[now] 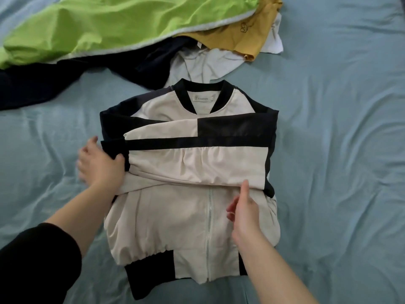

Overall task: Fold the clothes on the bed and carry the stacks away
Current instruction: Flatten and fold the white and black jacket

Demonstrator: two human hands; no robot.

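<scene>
The fingers of the left hand (99, 166) are curled around the black cuff (112, 148) of a sleeve (197, 165) and hold it tight, with the thumb on top. The right hand (244, 213) has one finger pointing up, and its tip touches the bottom edge of that same sleeve. Its other fingers are loosely bent and hold nothing. The sleeve lies flat between the two hands, folded across the chest of a cream and black jacket (166, 224). The other sleeve is folded across just past it. The jacket lies face up under both hands, and its zipper (209, 227) runs down just beside the right hand. Its black collar (183, 91) is on the far side of the fingers. Past the collar sits a messy pile: a green cloth (109, 25), a yellow one (247, 34), a dark one (65, 77) and a white one (203, 64). All of it rests on the blue bed (339, 150).
</scene>
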